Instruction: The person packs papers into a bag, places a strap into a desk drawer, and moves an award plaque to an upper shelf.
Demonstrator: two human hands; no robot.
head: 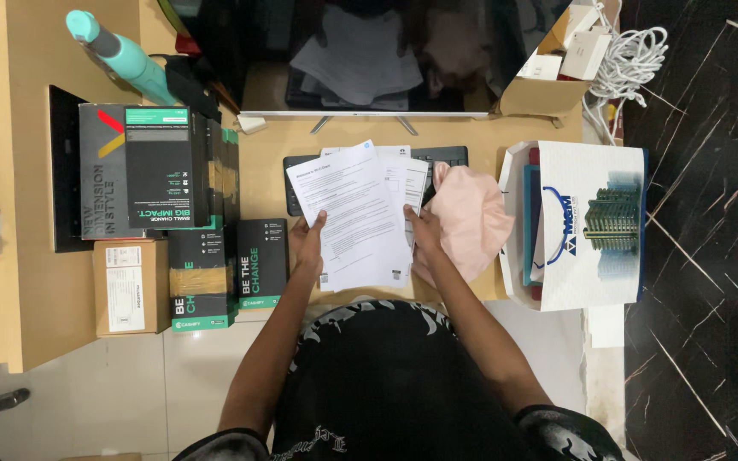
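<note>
I hold a small stack of white printed papers (360, 213) over the wooden desk (36, 282), above a dark keyboard (437, 156). My left hand (307, 241) grips the stack's left edge, thumb on top. At the right edge, my right hand (424, 230) pinches the sheets. A pink cloth (471, 218) lies just right of my right hand, touching the papers' edge.
Several black and green boxes (202, 222) and a brown carton (130, 286) are stacked at the left. A monitor (360, 60) stands behind the keyboard. A white paper bag (595, 226) sits at the right, a cardboard box (548, 81) with white cables (634, 60) beyond it. A teal bottle (121, 55) stands far left.
</note>
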